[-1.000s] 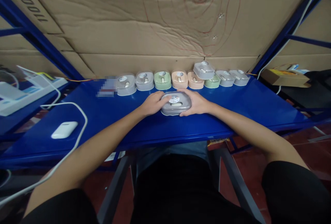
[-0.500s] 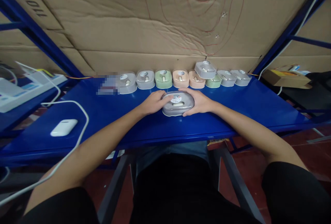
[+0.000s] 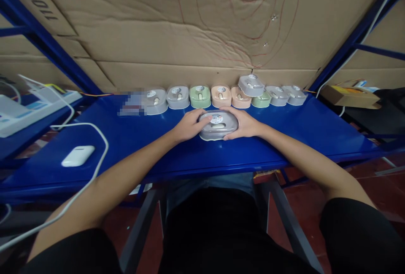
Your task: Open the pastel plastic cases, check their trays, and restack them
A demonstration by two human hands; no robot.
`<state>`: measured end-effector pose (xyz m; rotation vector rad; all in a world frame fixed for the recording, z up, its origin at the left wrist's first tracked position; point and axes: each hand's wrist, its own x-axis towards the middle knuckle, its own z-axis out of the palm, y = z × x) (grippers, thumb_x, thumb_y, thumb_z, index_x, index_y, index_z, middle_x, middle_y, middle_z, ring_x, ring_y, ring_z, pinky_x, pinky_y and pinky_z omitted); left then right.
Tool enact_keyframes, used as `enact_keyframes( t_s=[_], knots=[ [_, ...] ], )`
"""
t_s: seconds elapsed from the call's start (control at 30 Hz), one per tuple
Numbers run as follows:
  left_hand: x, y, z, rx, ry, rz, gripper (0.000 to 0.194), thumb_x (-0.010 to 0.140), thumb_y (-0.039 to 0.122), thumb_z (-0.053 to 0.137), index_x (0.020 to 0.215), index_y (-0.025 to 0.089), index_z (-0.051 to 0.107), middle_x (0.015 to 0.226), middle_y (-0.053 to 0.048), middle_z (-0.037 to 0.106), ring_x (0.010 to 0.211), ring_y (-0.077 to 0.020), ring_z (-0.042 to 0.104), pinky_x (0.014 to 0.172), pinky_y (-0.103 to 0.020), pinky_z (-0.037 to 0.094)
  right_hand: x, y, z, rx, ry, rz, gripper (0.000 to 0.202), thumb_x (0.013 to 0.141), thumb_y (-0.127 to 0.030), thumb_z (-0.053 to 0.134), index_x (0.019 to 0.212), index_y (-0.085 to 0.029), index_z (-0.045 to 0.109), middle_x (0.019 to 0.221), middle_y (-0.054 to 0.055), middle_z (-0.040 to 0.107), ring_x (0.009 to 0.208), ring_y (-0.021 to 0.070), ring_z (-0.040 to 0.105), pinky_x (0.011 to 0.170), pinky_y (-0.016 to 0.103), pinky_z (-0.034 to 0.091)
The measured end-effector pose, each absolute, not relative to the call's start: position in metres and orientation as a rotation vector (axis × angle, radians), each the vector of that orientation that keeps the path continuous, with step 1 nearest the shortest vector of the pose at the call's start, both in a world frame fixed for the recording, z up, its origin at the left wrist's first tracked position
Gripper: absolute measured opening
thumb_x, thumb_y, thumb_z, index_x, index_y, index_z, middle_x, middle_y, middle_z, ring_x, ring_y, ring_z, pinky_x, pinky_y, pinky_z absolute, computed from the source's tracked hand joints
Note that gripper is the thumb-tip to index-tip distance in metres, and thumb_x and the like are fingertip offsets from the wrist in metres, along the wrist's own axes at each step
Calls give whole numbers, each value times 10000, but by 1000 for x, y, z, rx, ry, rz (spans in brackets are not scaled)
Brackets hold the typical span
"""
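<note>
Between my hands is a grey rounded plastic box (image 3: 218,132) with a clear lid, a round sticker on top and a pale oblong piece at its middle. My left hand (image 3: 190,126) grips its left side, the thumb lying over the lid beside the sticker. Around the right end curls my right hand (image 3: 245,123), fingers at the far edge and thumb at the near edge. Whether the box rests on the blue table (image 3: 177,156) or is slightly lifted, I cannot tell.
Behind my hands runs a row of similar boxes, including a green box (image 3: 200,97) and a peach box (image 3: 221,97); one grey box (image 3: 251,85) sits on top of others. At left are a white earbud case (image 3: 78,156), a white cable (image 3: 103,156) and a power strip (image 3: 41,107).
The box and both hands have shifted very slightly away from me, and the box's top is tilted a little differently. Everything else is the same.
</note>
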<state>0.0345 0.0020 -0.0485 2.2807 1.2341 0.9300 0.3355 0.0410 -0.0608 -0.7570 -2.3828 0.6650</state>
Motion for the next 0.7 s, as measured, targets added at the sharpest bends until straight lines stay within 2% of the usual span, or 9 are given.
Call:
enact_keyframes(
  t_s=[0.27,0.37,0.57,0.7],
  knots=[
    [34,3,-50,2262,1247,926,441,1060,625,608,1064,212,760,1089,-119,848,1013,-302,785,950,-451,622,334,43,-62,-753,-2414,652,1288,671,-753,1073,1757,-282,567,1725,176,681,1519,481,706,1301,704,571],
    [33,5,-52,2204,1205,929,446,1052,625,640,1141,209,773,1144,-115,870,1046,-300,801,953,-436,632,331,43,-65,-750,-2389,651,1300,648,-768,1080,1745,-280,580,1712,175,694,1516,480,711,1305,700,569],
    [34,9,-59,2120,1122,977,496,1036,655,664,1229,207,759,1271,-123,875,1163,-316,814,1043,-453,635,328,42,-67,-738,-2355,689,1331,628,-763,1090,1736,-218,593,1699,201,700,1506,493,712,1303,688,570],
    [34,11,-62,2096,1107,977,488,1028,642,665,1234,206,740,1287,-140,865,1174,-323,807,1046,-475,632,330,42,-66,-736,-2357,700,1286,636,-745,1096,1728,-272,610,1689,166,712,1500,486,715,1307,686,568]
  ],
)
